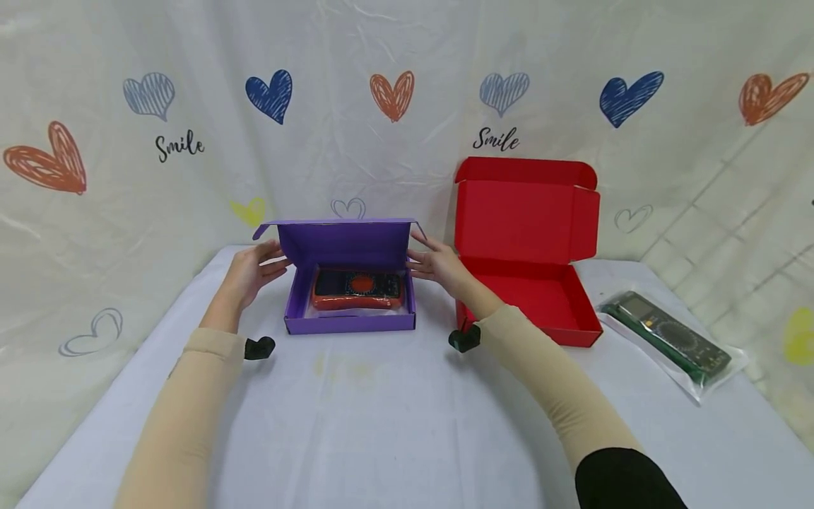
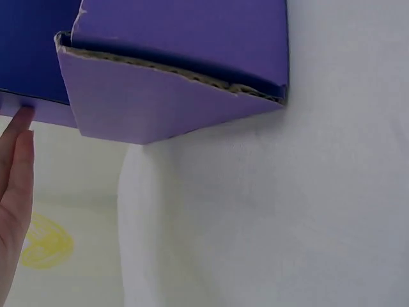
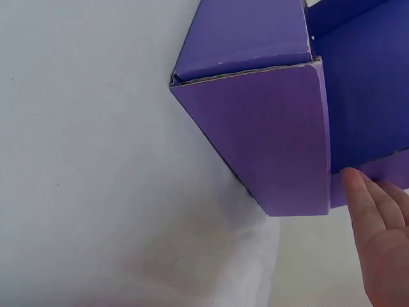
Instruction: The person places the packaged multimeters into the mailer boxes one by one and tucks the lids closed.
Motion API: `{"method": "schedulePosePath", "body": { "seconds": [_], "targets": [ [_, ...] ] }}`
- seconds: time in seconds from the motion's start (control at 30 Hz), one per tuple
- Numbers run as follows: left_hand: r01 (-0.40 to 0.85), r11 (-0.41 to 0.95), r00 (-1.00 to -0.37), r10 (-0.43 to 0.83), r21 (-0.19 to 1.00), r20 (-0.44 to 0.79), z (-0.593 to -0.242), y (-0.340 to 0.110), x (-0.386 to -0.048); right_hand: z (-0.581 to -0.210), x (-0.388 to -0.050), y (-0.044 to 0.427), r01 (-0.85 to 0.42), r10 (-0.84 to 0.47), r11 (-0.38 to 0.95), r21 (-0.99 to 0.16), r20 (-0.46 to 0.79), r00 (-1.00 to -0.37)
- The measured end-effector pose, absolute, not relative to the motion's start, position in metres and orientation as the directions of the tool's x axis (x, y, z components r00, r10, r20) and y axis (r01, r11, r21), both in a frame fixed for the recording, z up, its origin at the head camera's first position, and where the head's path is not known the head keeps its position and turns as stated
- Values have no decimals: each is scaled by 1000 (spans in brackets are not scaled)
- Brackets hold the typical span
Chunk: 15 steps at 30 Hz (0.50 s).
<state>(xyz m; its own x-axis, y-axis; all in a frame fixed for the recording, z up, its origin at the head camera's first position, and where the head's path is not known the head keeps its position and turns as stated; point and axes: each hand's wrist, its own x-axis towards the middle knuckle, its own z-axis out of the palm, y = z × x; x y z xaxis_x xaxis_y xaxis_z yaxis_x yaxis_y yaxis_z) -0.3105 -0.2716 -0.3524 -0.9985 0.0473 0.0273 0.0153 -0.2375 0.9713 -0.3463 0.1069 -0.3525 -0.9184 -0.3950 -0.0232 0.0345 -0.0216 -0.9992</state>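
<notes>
In the head view, a purple cardboard box (image 1: pixel 351 325) stands on the white-covered table with its lid (image 1: pixel 346 242) partly raised. Inside lies an orange-and-black multimeter (image 1: pixel 359 286) in clear plastic. My left hand (image 1: pixel 249 274) is at the left side of the lid, fingers fairly straight; its fingertips touch the lid's side flap in the left wrist view. On the opposite side, my right hand (image 1: pixel 440 268) has extended fingers against the right flap, as the right wrist view also shows. Neither hand curls around anything.
A red box (image 1: pixel 529 215) with its lid up stands just right of the purple one, behind my right forearm. Further right, a dark green multimeter (image 1: pixel 668 338) lies in a clear plastic bag. A curtain (image 1: pixel 439 42) printed with hearts hangs behind the table.
</notes>
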Motion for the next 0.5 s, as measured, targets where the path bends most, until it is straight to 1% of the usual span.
{"method": "schedulePosePath", "body": {
  "seconds": [0.17, 0.23, 0.33, 0.5],
  "targets": [
    [4, -209, -989, 141, 978, 34, -349, -277, -309, -352, -348, 115, 132, -465, -132, -982, -56, -883],
    [-12, -211, -984, 177, 977, 26, -347, -280, -309, -351, -348, 118, 165, -487, -156, -974, -69, -871],
    [-45, -192, -978, 208, 980, -5, -342, -283, -309, -348, -347, 121, 179, -525, -140, -974, -80, -847],
    [-80, -96, -947, 319, 992, -46, -329, -285, -307, -334, -343, 121, 146, -581, -40, -988, -96, -808]
  ]
}}
